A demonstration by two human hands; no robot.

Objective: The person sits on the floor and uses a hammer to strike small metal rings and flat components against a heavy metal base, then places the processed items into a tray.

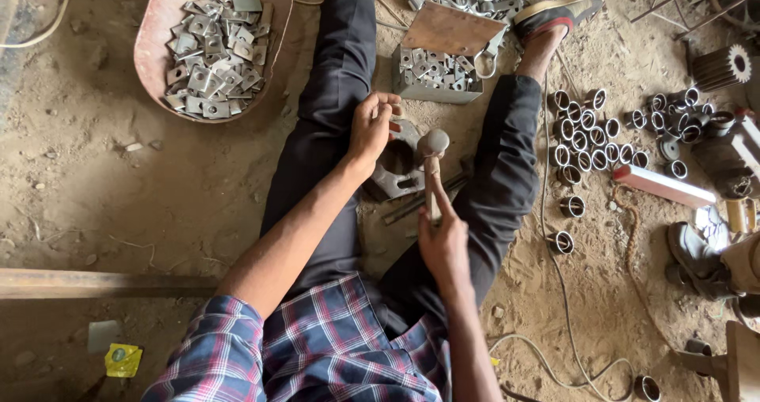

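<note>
Sandy dirt floor (95, 188), perhaps a workshop

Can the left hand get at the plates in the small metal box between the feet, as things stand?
Probably yes. The left hand sits just short of the metal box, whose open top shows the plates. Nothing lies between them, though the hand is now pinching a small piece.
</note>
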